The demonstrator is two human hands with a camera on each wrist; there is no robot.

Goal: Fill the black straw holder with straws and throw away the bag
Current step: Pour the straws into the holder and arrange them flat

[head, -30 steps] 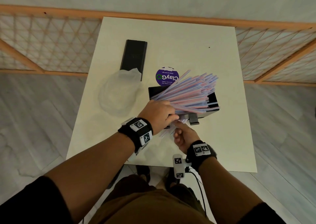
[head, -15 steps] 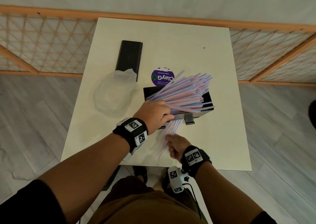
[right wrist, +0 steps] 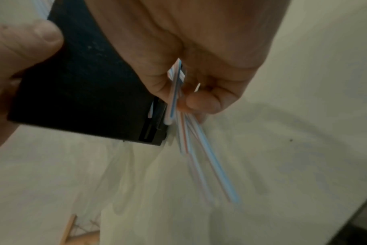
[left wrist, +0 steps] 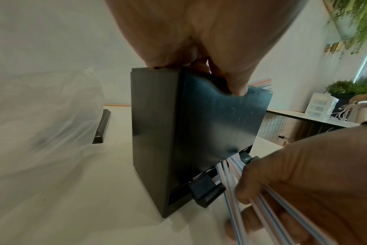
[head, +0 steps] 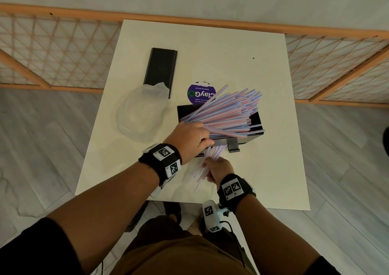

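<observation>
The black straw holder (head: 255,118) stands near the middle of the white table (head: 273,169). A thick fan of red- and blue-striped straws (head: 229,115) lies across its open top, pointing right. My left hand (head: 190,138) grips the holder's (left wrist: 199,132) top near corner, thumb (left wrist: 237,82) on the front face. My right hand (head: 219,168) is in front of the holder and holds a small bunch of straws (head: 203,167) that come out of the low front slot (left wrist: 207,189). In the right wrist view these straws (right wrist: 199,149) run through my curled fingers (right wrist: 201,101).
The empty clear plastic bag (head: 140,115) lies crumpled on the table left of the holder. A long black lid (head: 161,69) lies behind the bag. A round purple sticker (head: 200,92) is behind the holder. A wooden lattice rail (head: 63,49) runs behind the table.
My right hand has drawn back toward the table's near edge, and a bunch of straws has come out of the holder's front with it. My left hand has stayed on the holder.
</observation>
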